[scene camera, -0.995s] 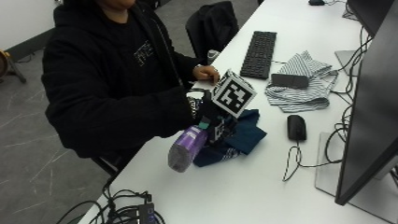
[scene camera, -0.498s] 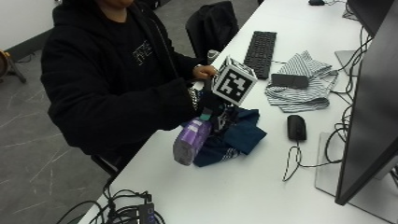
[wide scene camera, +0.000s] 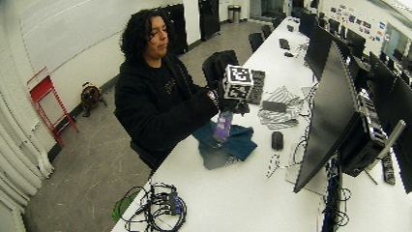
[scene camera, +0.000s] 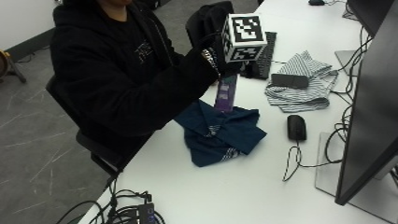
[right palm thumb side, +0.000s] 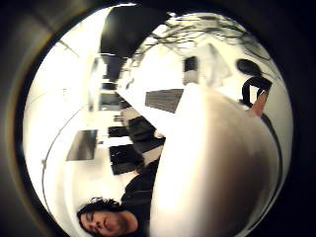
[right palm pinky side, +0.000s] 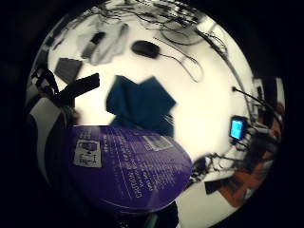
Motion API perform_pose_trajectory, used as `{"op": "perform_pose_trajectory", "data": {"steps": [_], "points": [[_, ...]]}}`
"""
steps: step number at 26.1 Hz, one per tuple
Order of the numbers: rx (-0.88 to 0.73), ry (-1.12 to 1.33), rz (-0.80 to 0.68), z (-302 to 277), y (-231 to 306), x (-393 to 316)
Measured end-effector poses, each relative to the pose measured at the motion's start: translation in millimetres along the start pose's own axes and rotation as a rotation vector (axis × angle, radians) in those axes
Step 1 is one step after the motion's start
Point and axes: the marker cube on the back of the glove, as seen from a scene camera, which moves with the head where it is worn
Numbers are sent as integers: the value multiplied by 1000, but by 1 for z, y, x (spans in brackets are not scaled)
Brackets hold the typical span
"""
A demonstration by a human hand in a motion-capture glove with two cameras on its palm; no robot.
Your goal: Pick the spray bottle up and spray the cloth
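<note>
— So, in the outside view, which way is the spray bottle (scene camera: 225, 93) pointing?

— It is hanging upright, long axis vertical, base down over the blue cloth (scene camera: 219, 132) and clear of it. The right hand (scene camera: 219, 59) is gripping its top, so the spray head is hidden and I cannot tell which way the nozzle is facing. The grip is closing round the bottle's neck.

— How is it looking?

— It is showing as a slim purple bottle with a pale label down its side; the writing is too small to read here. The cloth is lying crumpled on the white bench (scene camera: 249, 186), with a black mouse (scene camera: 296, 127) just beside it and a striped cloth (scene camera: 298, 84) and a keyboard (scene camera: 264, 56) farther along.

— And the wide outside view?

— The bottle (wide scene camera: 223, 126) is hanging vertical above the cloth (wide scene camera: 228, 143), and the hand (wide scene camera: 219, 99) is holding it at chest height.

— The little finger side palm view?

— The bottle's purple body (right palm pinky side: 128, 168) is filling much of it, carrying a white sticker and lines of pale print that I cannot read. The blue cloth (right palm pinky side: 140, 104) is lying on the bench beyond it.

— The thumb side palm view?

— A pale rounded surface is filling most of it; what it is I cannot tell.
</note>
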Motion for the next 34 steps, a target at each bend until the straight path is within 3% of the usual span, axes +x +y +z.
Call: {"op": "perform_pose_trajectory", "data": {"steps": [6,11,14,21,34], "points": [[123,-475,-166,26,-27,-54],[329,-649,-176,68,-61,-71],[399,-694,-165,96,-79,-77],[347,-740,-116,150,-101,-81],[366,-755,-125,168,-105,-71]]}}
